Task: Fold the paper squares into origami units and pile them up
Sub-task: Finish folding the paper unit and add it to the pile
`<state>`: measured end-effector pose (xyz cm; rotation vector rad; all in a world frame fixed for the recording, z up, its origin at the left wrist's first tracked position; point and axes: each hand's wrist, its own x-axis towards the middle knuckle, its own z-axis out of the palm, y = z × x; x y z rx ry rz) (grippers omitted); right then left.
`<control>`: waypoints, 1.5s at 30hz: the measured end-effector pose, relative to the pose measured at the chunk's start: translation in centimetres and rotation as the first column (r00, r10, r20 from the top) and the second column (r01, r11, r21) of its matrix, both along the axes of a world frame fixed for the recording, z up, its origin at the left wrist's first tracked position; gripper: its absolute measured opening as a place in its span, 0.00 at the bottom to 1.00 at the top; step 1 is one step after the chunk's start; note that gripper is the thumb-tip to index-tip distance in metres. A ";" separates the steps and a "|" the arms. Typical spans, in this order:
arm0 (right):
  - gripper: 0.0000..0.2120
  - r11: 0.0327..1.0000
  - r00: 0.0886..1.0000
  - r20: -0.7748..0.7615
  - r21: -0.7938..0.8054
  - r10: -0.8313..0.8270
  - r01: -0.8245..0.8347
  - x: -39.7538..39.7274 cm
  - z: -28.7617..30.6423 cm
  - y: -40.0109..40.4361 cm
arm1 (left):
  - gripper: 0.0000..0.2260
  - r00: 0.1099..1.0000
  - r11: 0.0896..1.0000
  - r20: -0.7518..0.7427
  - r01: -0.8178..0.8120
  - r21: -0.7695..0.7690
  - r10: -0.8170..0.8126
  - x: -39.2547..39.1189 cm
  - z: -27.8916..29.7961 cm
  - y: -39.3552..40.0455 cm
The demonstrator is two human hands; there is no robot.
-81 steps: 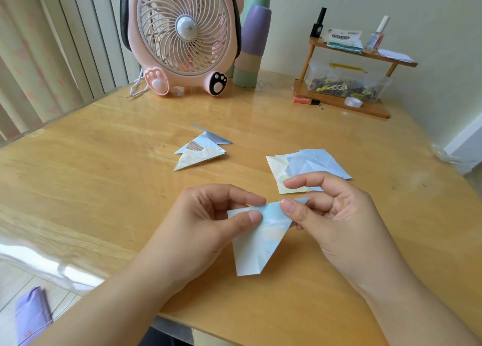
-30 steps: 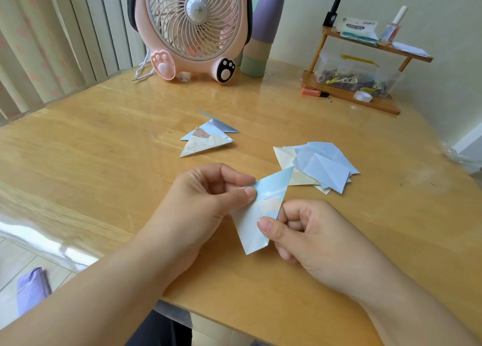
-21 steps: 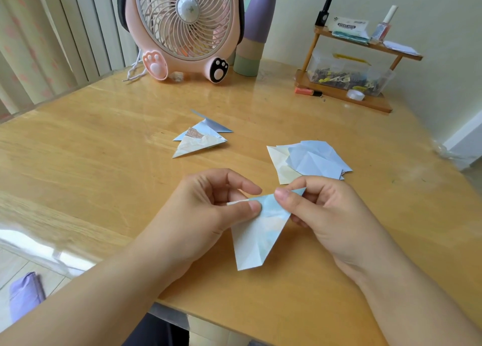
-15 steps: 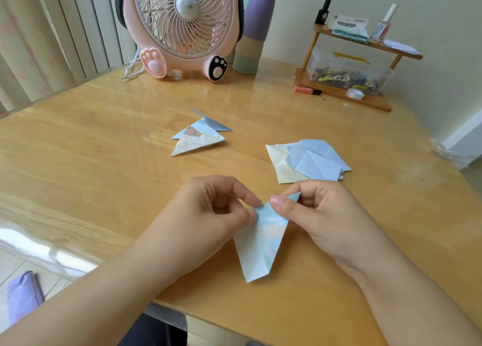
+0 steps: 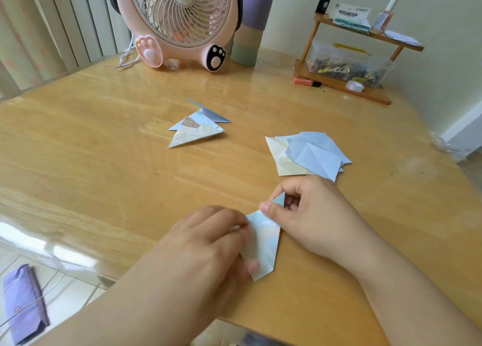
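A pale blue folded paper [image 5: 264, 244] lies on the wooden table [image 5: 104, 168] near its front edge, narrow and pointed. My left hand [image 5: 208, 244] lies flat over its left side, thumb on the lower tip. My right hand [image 5: 310, 215] pinches its upper tip between thumb and forefinger. A small pile of folded triangular units [image 5: 197, 129] rests further back at the middle. To the right of it sits a loose heap of creased paper squares [image 5: 307, 155], blue over cream.
A pink fan [image 5: 180, 22] and stacked cups [image 5: 250, 24] stand at the back. A wooden shelf [image 5: 347, 56] with small bottles and a box of clips stands at the back right. A purple item [image 5: 23, 301] lies on the floor to the left.
The folded paper has narrowed and come down onto the table. My left hand has gone from pinching its upper edge to lying flat over it. My right hand keeps the upper tip.
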<state>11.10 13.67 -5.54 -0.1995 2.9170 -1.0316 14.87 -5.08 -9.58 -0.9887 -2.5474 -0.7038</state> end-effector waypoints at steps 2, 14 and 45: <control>0.08 1.000 1.000 -0.011 0.012 0.006 -0.006 0.0 0.0 -0.1 | 0.19 1.000 0.999 -0.014 -0.002 -0.032 0.002 0.3 -0.6 0.1; 0.09 0.994 0.987 -0.159 0.104 -0.010 0.027 0.3 -0.8 -0.4 | 0.20 0.991 0.994 -0.126 -0.067 -0.091 0.055 0.8 -1.8 0.3; 0.07 0.897 0.869 -0.358 0.400 0.341 -0.188 0.9 -1.3 1.8 | 0.17 0.997 0.989 -0.034 -0.077 -0.128 0.073 1.1 -0.4 0.4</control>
